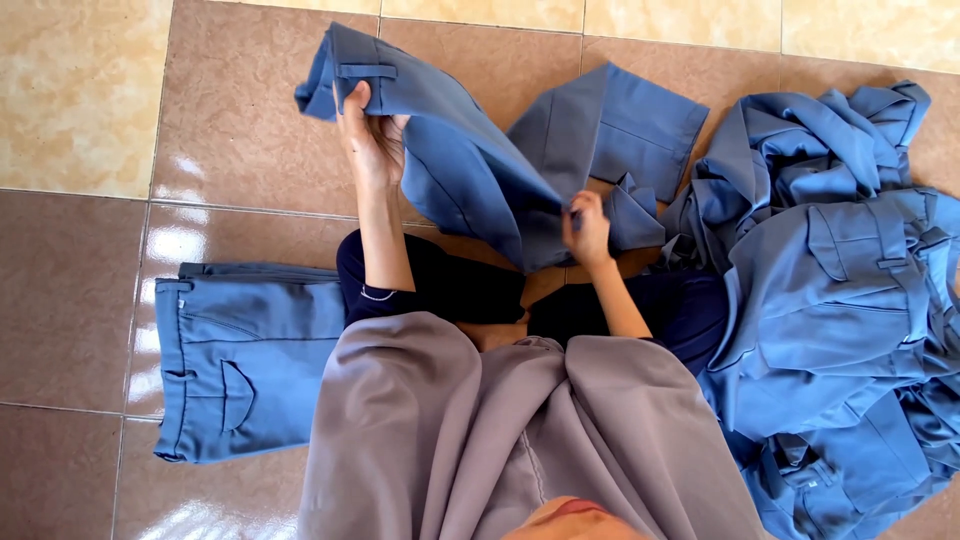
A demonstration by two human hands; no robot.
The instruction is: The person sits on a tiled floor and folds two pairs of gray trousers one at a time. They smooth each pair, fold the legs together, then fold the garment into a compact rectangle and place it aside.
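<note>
A folded pair of blue trousers (240,365) lies flat on the brown floor tiles (70,300) at the left. A loose heap of blue trousers (840,300) is piled at the right. Paler cream tiles (80,90) border the top edge.

The pile of blue trousers (840,300) at three o'clock runs off the right edge. The folded trousers (240,365) at eight o'clock vanish under the grey garment (520,440), itself cropped at six o'clock.
</note>
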